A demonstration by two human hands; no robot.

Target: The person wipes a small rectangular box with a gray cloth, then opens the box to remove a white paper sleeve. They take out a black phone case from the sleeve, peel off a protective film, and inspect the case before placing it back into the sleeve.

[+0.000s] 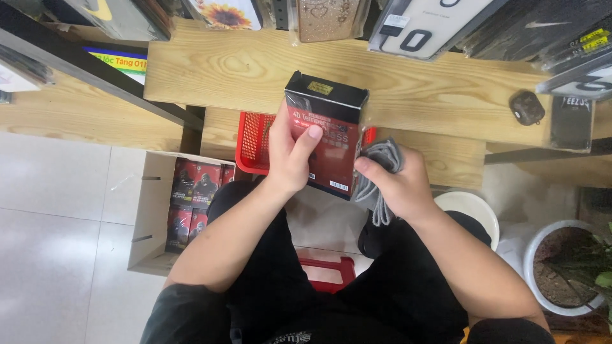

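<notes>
My left hand grips a black and red rectangular box, thumb across its front face. The box is held upright in front of me, above my lap. My right hand holds a bunched grey cloth pressed against the box's right side. Both forearms reach up from the bottom of the view.
A red plastic basket sits on the lower wooden shelf behind the box. A cardboard carton with several similar boxes stands on the floor at left. A white plant pot is at right. Phone cases hang above the upper shelf.
</notes>
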